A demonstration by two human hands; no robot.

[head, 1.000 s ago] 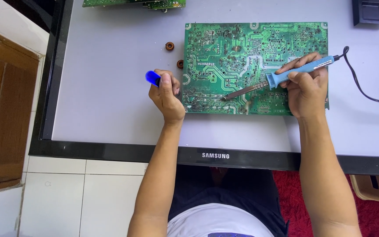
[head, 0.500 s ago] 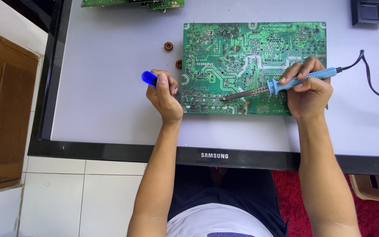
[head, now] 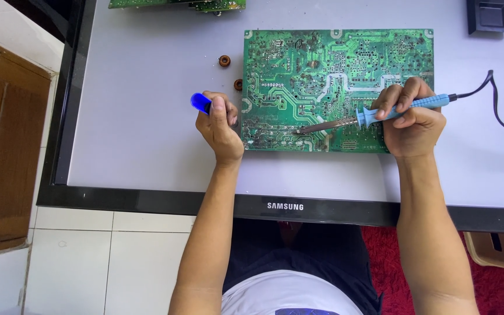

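a flat screen [head: 147, 116] with a black frame lies face up and serves as the work surface. a green circuit board [head: 345, 70] rests on it, solder side up; all places below are given relative to this board.

the right hand [head: 412, 122] lies over the board's lower right corner, its fingers [head: 401, 99] curled and pressed together in a pen-like pinch around the blue handle of a soldering iron [head: 380, 114]. the iron slants down to the left, and its metal tip touches the board near the middle of the lower edge. a black cord [head: 497, 111] runs from the handle's end off to the right of the board.

the left hand [head: 220, 125] sits just beside the board's lower left corner, closed into a fist around a blue tool [head: 200, 102], of which only the rounded end shows above the thumb; how the hidden fingertips lie cannot be told.

a second green board [head: 176, 3] shows partly above and to the left, at the upper edge of the view. a black box [head: 489, 16] stands off the upper right corner. two small copper coils sit by the left edge: one [head: 224, 60] near, one [head: 238, 84] just beside it.
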